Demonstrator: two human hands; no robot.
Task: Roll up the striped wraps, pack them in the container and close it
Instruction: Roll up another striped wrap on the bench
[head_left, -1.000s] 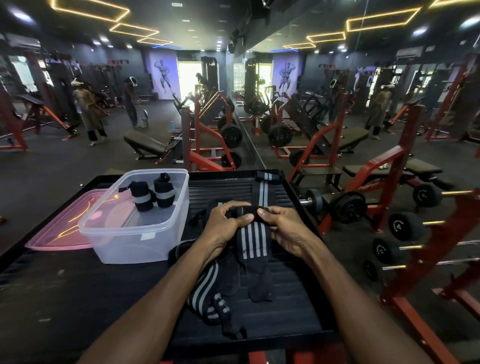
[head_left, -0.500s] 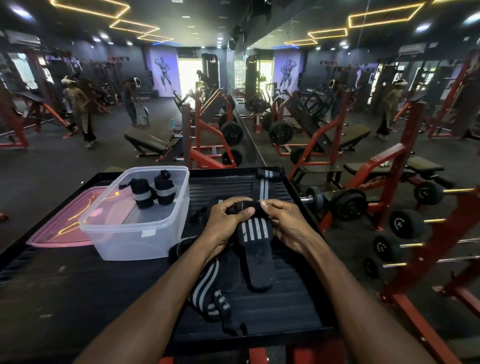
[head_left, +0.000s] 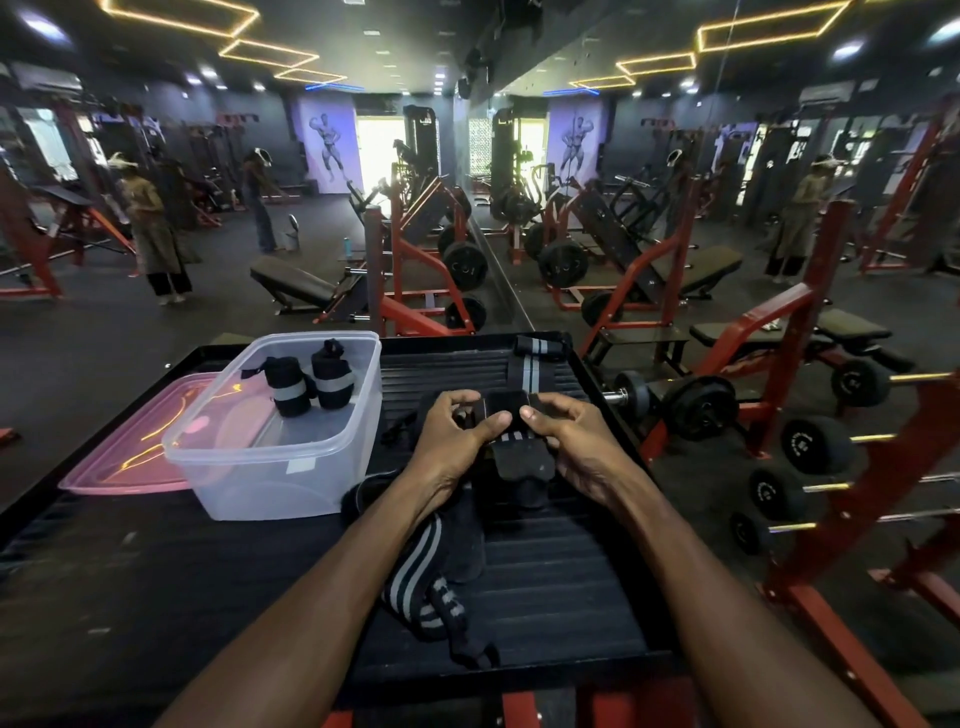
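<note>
now striped wrap (head_left: 521, 457) pinched between both hands (head_left: 511, 434)

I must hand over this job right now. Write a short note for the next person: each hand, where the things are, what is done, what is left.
Left hand and right hand: both pinch the wrap being rolled, whose far end lies flat on the black mat.
Container: open, left of the hands, with two rolled wraps standing inside.
Pink lid: flat on the mat, left of the container.
Loose wrap: unrolled, under the left forearm.
Done: two wraps packed.
Left: finish this roll, roll the loose one, pack both, close the lid.
</note>
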